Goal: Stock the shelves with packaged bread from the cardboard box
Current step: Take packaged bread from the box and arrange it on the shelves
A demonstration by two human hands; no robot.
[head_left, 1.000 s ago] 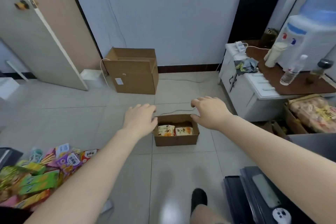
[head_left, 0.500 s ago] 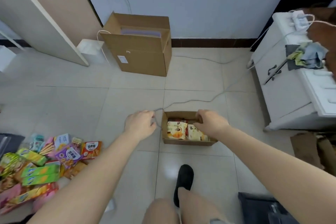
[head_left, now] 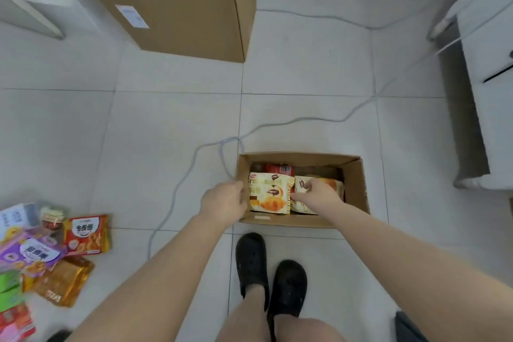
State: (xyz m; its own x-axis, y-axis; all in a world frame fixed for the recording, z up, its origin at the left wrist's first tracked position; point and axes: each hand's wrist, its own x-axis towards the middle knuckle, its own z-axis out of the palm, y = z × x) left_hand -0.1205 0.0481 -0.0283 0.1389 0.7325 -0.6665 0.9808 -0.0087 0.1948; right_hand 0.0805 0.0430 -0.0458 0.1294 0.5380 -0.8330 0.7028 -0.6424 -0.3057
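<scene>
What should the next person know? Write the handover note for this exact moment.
Left hand: at the left wall of the small cardboard box, fingers curled at the left bread packet; grip unclear.
Right hand: inside the box, on the right bread packet; grip unclear.
Red packets lie behind.
Done: nothing lifted yet.
Left: take packets out, shelve them; no shelves in view.

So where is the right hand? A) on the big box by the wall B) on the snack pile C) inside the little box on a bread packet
C: the right hand lies on a bread packet inside the little box.
</scene>
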